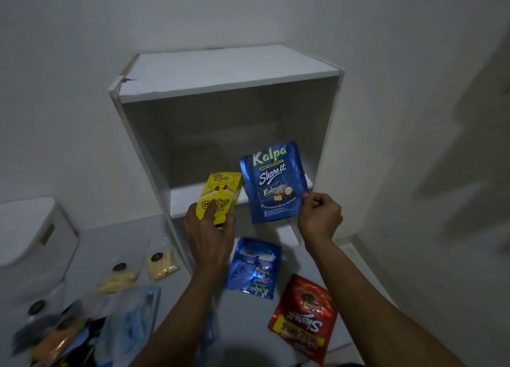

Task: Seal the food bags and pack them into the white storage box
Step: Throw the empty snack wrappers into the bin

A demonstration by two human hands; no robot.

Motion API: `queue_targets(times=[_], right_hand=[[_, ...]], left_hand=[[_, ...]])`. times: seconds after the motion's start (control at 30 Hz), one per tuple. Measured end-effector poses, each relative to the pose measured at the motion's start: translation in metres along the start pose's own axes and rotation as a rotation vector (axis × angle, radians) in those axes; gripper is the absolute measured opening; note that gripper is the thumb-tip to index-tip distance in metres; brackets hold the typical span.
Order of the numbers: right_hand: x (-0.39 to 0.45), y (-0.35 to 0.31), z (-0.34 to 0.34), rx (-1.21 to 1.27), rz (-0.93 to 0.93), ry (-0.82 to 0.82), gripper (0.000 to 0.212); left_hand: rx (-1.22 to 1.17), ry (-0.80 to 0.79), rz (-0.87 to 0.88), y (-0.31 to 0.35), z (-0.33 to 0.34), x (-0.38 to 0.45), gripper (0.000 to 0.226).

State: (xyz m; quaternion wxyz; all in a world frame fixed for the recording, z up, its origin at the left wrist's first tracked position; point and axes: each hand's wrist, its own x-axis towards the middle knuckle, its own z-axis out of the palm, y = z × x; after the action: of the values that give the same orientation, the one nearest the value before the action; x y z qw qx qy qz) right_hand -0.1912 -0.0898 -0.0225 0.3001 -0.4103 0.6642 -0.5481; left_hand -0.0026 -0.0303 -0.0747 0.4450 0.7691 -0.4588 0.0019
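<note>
Blue foil catches the light: I hold 1 upright blue Kalpa bag (pixel 273 182) by its lower right edge, pinched in my right hand (pixel 320 215), in front of the open shelf of the white cabinet (pixel 229 74). My left hand (pixel 209 234) grips 1 yellow snack box (pixel 219 198) from below, with the thumb across its front, and the box tilts just beside the Kalpa bag at the shelf's front edge. I cannot tell whether the top of the bag I hold is sealed.

On the pale floor (pixel 298 256) below my hands lie 2 more foil bags: a second blue Kalpa bag (pixel 252 268), upside down to me, and 1 red Share it bag (pixel 303 318) near my right forearm, also upside down. The 2 lie close together but apart.

To the left I count 2 clear pouches of pale yellow pieces (pixel 162 264), side by side and each with a dark round sticker. Further left and nearer to me is a blurred heap of plastic bags (pixel 82 336) with orange, blue and dark contents; I cannot count those. The white storage box (pixel 36 237) with a slot handle stands at the far left, well apart from both hands.
</note>
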Motion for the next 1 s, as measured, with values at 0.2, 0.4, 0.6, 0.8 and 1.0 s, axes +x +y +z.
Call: queue_targets(times=[0.2,0.4,0.6,0.8,1.0], right_hand=[[-0.020,0.019,-0.108,-0.044,-0.163,0.028,0.014],[-0.043,0.084,-0.242,-0.118,-0.134,0.116,0.015],[-0.053,0.158,-0.365,-0.230,0.000,0.271,0.014],[-0.079,0.214,-0.427,-0.359,0.153,0.343,0.011],[-0.108,0.280,-0.418,-0.502,0.361,0.322,0.011]], left_hand=[[-0.071,-0.009,0.036,0.038,-0.012,-0.081,0.043],[-0.101,-0.085,0.132,0.092,-0.004,-0.207,0.041],[-0.120,-0.325,0.246,0.132,0.034,-0.316,0.045],[-0.069,-0.560,0.318,0.138,0.073,-0.388,0.046],[0.000,-0.701,0.357,0.098,0.114,-0.424,0.039]])
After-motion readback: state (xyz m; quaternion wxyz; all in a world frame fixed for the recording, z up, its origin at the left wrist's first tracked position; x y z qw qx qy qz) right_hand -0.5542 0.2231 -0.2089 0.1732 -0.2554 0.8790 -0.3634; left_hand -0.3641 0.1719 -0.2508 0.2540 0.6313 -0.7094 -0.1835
